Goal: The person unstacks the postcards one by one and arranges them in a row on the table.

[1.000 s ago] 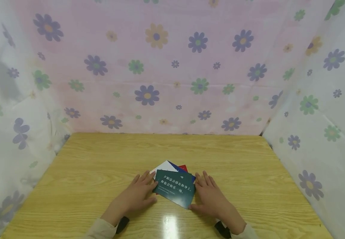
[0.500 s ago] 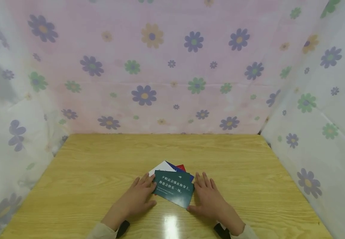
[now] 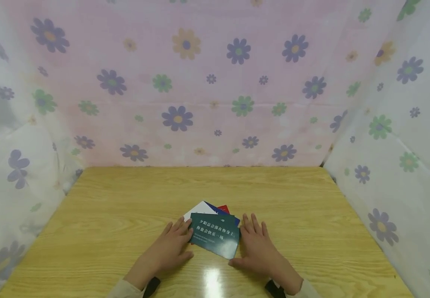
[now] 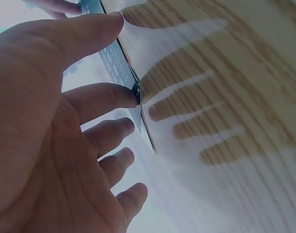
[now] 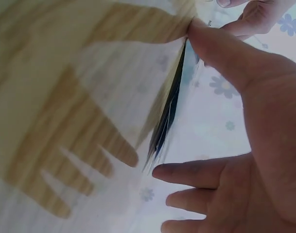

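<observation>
Lower centre of frame, on desk (image 3: 125,198): dark green printed card (image 3: 215,235) fanned over white card (image 3: 201,208), blue card (image 3: 218,210), red card (image 3: 224,207); presumably light, stiff, slippery, best held by opposite edges. Flanking: left hand (image 3: 168,248), right hand (image 3: 257,248), fingers extended; right fingertip contact unclear.

Glossy wood grain is shown by the table (image 3: 133,198), with glare caught at six o'clock. Smooth, faintly shiny paper is seen in the cards (image 3: 215,235). At twelve o'clock, the curtain (image 3: 200,25) is seen as matt, creased cloth.
</observation>
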The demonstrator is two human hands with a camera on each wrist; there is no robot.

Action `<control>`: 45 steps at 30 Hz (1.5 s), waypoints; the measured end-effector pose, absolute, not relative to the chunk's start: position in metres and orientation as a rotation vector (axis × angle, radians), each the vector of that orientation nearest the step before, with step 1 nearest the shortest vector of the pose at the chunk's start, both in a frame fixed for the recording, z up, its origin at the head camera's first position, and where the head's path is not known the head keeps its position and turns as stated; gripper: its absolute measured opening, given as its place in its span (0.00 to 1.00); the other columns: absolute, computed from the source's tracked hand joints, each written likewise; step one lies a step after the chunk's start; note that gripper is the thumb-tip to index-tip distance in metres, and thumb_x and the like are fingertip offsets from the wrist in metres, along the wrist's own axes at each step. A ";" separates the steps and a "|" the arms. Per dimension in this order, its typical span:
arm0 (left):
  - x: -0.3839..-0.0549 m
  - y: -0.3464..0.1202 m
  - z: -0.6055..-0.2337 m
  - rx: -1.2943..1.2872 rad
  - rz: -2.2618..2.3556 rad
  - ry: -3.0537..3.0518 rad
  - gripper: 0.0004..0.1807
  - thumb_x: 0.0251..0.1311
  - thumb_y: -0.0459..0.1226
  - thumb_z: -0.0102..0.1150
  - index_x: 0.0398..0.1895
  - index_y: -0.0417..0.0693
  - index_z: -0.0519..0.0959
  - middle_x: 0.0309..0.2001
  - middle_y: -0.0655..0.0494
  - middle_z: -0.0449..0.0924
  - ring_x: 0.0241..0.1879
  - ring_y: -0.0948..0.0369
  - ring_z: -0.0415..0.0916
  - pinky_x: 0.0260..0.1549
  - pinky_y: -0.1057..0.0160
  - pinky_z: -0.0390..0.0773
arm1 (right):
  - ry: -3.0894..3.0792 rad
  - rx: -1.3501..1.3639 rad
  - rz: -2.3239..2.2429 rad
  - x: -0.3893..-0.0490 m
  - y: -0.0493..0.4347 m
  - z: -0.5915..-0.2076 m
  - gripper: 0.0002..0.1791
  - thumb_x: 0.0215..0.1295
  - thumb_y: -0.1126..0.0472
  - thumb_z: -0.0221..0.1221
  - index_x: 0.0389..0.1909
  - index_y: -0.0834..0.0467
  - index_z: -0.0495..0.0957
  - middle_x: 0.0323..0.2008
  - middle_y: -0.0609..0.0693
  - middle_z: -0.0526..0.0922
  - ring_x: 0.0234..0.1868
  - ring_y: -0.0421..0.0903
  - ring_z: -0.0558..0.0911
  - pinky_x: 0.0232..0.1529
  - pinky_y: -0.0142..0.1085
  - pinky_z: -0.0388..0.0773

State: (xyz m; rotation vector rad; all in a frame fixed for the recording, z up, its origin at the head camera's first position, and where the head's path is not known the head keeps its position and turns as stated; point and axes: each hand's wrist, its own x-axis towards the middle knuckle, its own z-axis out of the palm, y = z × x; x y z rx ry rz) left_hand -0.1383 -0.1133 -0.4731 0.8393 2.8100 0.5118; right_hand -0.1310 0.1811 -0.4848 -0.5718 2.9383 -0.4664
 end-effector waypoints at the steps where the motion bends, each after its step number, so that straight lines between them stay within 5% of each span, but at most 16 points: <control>1: -0.138 -0.113 -0.473 0.837 0.509 2.809 0.34 0.66 0.47 0.63 0.68 0.33 0.73 0.76 0.38 0.61 0.78 0.39 0.51 0.75 0.34 0.51 | 2.950 -0.571 -0.467 -0.131 0.181 -0.485 0.59 0.50 0.32 0.71 0.71 0.70 0.66 0.79 0.67 0.53 0.79 0.69 0.47 0.73 0.71 0.47; 14: -0.152 -0.119 -0.469 0.945 0.425 2.841 0.33 0.58 0.47 0.72 0.62 0.35 0.79 0.73 0.37 0.66 0.76 0.37 0.56 0.72 0.32 0.56 | 2.988 -0.557 -0.458 -0.135 0.181 -0.482 0.58 0.48 0.34 0.73 0.71 0.68 0.66 0.77 0.68 0.56 0.78 0.70 0.51 0.73 0.72 0.49; 24: -0.184 -0.128 -0.477 0.945 0.505 2.768 0.49 0.48 0.53 0.78 0.72 0.40 0.71 0.78 0.40 0.56 0.78 0.38 0.49 0.75 0.35 0.51 | 2.939 -0.582 -0.563 -0.143 0.183 -0.483 0.50 0.51 0.39 0.74 0.69 0.63 0.70 0.78 0.67 0.55 0.79 0.71 0.50 0.72 0.73 0.47; 37: -0.180 -0.118 -0.480 1.008 0.517 2.809 0.30 0.57 0.47 0.73 0.59 0.38 0.82 0.76 0.41 0.62 0.78 0.40 0.51 0.75 0.37 0.52 | 2.881 -0.596 -0.489 -0.137 0.173 -0.483 0.50 0.55 0.35 0.70 0.69 0.66 0.71 0.78 0.66 0.57 0.78 0.70 0.51 0.72 0.73 0.48; 45: -0.171 -0.108 -0.480 1.116 0.377 2.789 0.14 0.59 0.44 0.72 0.41 0.43 0.90 0.74 0.43 0.67 0.77 0.42 0.55 0.74 0.38 0.57 | 2.895 -0.592 -0.425 -0.139 0.169 -0.484 0.53 0.52 0.31 0.69 0.68 0.67 0.72 0.77 0.65 0.59 0.78 0.70 0.51 0.73 0.73 0.46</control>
